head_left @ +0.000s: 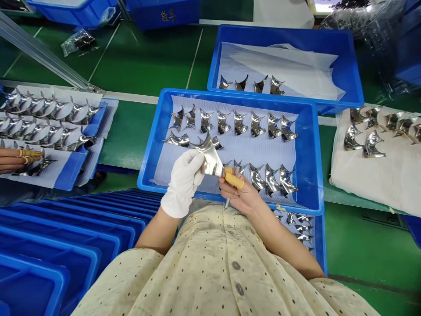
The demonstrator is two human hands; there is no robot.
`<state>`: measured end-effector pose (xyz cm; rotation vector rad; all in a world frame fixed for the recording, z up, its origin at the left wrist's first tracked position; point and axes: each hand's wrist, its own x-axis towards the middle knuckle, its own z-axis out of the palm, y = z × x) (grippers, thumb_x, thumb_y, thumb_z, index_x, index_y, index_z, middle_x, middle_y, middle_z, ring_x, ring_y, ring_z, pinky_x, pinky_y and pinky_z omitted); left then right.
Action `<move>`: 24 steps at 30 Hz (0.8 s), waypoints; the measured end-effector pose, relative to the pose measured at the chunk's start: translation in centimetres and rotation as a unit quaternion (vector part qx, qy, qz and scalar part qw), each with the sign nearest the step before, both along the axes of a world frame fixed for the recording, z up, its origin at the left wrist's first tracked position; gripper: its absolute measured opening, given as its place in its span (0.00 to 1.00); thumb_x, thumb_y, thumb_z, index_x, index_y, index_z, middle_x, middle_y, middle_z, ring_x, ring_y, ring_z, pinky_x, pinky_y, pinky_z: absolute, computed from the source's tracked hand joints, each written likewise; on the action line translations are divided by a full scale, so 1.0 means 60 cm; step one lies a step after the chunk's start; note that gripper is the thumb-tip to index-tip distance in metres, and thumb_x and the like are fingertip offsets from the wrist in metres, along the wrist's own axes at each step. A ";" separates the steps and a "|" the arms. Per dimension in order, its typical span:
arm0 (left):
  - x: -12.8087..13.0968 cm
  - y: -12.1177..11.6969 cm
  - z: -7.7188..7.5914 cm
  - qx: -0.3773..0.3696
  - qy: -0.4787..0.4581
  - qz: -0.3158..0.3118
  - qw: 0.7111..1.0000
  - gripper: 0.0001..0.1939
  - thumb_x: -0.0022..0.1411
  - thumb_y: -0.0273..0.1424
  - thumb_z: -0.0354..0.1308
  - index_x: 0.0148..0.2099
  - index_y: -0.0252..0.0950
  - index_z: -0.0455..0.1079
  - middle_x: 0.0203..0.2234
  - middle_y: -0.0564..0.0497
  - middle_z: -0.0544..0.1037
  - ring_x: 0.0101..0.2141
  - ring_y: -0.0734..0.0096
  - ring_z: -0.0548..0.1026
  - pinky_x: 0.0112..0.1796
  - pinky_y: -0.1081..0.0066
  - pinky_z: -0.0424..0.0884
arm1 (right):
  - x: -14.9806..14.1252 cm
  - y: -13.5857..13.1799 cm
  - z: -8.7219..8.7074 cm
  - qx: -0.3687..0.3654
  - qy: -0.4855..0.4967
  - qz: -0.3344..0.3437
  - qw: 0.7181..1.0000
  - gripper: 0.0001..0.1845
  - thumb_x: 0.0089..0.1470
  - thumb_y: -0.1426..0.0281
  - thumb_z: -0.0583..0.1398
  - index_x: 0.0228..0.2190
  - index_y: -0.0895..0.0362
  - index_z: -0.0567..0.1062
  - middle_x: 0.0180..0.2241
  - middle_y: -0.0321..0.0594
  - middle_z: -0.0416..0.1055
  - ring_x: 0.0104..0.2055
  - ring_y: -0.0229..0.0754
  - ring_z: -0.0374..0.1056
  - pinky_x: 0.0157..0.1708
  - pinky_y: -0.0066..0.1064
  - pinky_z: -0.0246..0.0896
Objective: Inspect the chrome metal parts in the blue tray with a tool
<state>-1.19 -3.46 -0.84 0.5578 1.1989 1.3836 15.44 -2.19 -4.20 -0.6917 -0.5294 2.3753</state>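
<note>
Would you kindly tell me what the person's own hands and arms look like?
The left hand wears a white glove. The right hand is ungloved, with two yellow finger covers showing. Both forearms are bare below cream sleeves patterned with small dark dots.

The flat green surface (125,131) in front of me carries a blue rectangular plastic tray (149,142) at its centre, a second blue plastic tray (286,35) at one o'clock, a thick cream pad (365,177) at three, blue boards (70,173) under white sheets (61,159) at nine, and a crinkled clear plastic bag (79,41) at ten.
</note>
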 end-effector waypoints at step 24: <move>-0.055 0.003 -0.031 0.174 0.249 -0.203 0.931 0.23 0.70 0.51 0.55 0.43 0.36 0.79 0.47 0.38 0.74 0.44 0.55 0.76 0.47 0.58 0.74 | -0.023 0.022 -0.037 -0.009 -0.171 -0.082 0.982 0.27 0.26 0.66 0.79 0.31 0.56 0.78 0.26 0.31 0.72 0.20 0.28 0.49 0.18 0.24 0.35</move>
